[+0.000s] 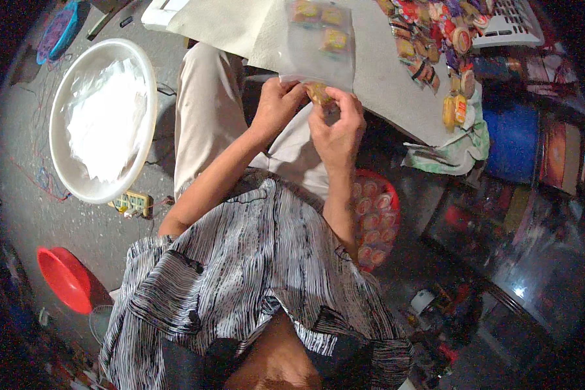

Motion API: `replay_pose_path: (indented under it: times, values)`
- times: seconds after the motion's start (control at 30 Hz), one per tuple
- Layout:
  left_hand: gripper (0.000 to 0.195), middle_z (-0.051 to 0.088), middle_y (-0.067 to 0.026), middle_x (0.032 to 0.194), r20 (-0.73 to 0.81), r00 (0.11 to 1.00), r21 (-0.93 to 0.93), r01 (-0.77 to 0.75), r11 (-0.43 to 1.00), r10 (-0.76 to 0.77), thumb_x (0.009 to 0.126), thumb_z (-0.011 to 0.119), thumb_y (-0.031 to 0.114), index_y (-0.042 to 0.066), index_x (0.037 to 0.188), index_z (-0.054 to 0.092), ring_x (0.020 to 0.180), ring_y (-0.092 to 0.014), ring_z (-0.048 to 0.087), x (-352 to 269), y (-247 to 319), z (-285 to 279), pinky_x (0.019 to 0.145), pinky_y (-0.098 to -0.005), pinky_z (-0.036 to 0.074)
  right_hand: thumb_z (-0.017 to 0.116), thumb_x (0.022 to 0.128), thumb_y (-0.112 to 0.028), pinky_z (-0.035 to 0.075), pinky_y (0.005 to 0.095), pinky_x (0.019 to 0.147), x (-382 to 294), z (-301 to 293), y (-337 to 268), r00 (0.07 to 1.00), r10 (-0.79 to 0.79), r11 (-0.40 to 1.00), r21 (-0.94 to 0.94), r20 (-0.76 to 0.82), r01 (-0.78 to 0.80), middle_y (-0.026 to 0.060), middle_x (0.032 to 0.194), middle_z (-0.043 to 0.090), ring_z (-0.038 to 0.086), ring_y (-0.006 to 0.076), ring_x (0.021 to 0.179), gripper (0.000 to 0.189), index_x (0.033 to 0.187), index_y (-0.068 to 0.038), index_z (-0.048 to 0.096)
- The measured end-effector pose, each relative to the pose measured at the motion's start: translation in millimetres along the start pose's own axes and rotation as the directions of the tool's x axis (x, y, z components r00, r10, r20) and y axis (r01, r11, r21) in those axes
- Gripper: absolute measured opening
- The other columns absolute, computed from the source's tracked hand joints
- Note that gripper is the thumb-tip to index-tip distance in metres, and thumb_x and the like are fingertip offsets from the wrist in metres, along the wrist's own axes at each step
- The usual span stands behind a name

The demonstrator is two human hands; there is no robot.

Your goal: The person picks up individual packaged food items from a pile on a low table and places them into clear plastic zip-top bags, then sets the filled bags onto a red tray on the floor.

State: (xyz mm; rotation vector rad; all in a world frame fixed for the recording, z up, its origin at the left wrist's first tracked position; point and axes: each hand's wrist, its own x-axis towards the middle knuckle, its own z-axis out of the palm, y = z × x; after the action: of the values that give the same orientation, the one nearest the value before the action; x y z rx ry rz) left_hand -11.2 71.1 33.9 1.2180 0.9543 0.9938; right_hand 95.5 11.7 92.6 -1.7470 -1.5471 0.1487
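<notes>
A clear plastic bag (pixel 304 61) lies flat on the pale tabletop (pixel 382 85), its mouth towards me at the table's near edge. Three small yellow wrapped packets (pixel 335 39) show inside it, near its far end. My left hand (pixel 280 105) pinches the bag at its mouth between thumb and fingers. Between the thumb and forefinger of my right hand (pixel 341 119) is another yellow wrapped packet (pixel 318 92), right at the bag's opening. The fingers partly cover this packet, so I cannot tell how far it is inside.
Wrapped snacks (pixel 419 46) are heaped on the table's right, by a white slotted basket (pixel 509 22). A white tub (pixel 152 97) of clear plastic stands left, near a power strip (pixel 139 202). A red basin (pixel 396 204) of wrapped items sits beside my right arm; another red basin (pixel 66 280) is lower left.
</notes>
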Motion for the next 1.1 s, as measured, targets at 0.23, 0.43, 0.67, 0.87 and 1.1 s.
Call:
replay_pose_path:
  times: [0.23, 0.43, 0.67, 0.87, 1.1]
  values:
    - [0.019, 0.048, 0.0011, 0.057, -0.034, 0.997, -0.077, -0.078, 0.994, 0.076, 0.084, 0.052, 0.010, -0.006, 0.075, 0.057, 0.058, -0.005, 0.042, -2, -7, 0, 0.049, -0.0261, 0.038, 0.068, 0.073, -0.010, 0.047, 0.0388, 0.080, 16, 32, -12, 0.983, -0.118, 0.991, 0.040, -0.139, 0.125, 0.0171, 0.099, 0.061, 0.059, 0.0324, 0.090, 0.023, 0.092, 0.001, 0.058]
    - [0.016, 0.057, 0.0022, 0.066, 0.000, 1.000, -0.095, -0.004, 0.995, 0.004, 0.084, 0.052, 0.008, -0.005, 0.082, 0.062, 0.063, -0.004, 0.047, -3, -1, -3, 0.054, -0.0231, 0.042, 0.063, 0.078, -0.007, 0.047, 0.0386, 0.081, 4, 33, -8, 0.970, -0.197, 0.977, 0.051, -0.142, 0.206, 0.0171, 0.105, 0.059, 0.058, 0.0336, 0.094, 0.020, 0.096, 0.002, 0.061]
    - [0.017, 0.061, -0.0036, 0.066, -0.035, 0.994, -0.072, -0.109, 0.991, 0.106, 0.086, 0.054, 0.010, -0.004, 0.092, 0.061, 0.065, -0.005, 0.049, -1, -7, 1, 0.057, -0.0249, 0.045, 0.058, 0.079, -0.004, 0.044, 0.0407, 0.081, 0, 30, -4, 0.961, -0.265, 0.964, -0.060, -0.074, 0.261, 0.0132, 0.103, 0.059, 0.055, 0.0309, 0.091, 0.015, 0.093, -0.001, 0.064]
    - [0.019, 0.060, -0.0050, 0.064, -0.009, 0.993, -0.056, -0.114, 0.992, 0.114, 0.087, 0.052, 0.012, -0.004, 0.091, 0.061, 0.064, -0.004, 0.048, -1, -5, 0, 0.056, -0.0263, 0.045, 0.055, 0.079, -0.001, 0.043, 0.0424, 0.082, 18, 37, -10, 0.973, -0.229, 0.967, -0.118, -0.010, 0.226, 0.0152, 0.103, 0.057, 0.054, 0.0343, 0.093, 0.017, 0.095, 0.002, 0.061]
    - [0.020, 0.061, -0.0040, 0.068, 0.001, 0.994, -0.037, -0.108, 0.993, 0.108, 0.088, 0.052, 0.011, -0.006, 0.091, 0.061, 0.066, -0.005, 0.051, -3, -5, -1, 0.058, -0.0260, 0.045, 0.054, 0.079, 0.002, 0.047, 0.0391, 0.081, 8, 37, 2, 0.953, -0.296, 0.954, 0.035, -0.071, 0.299, 0.0145, 0.104, 0.060, 0.058, 0.0323, 0.095, 0.019, 0.096, 0.003, 0.062]
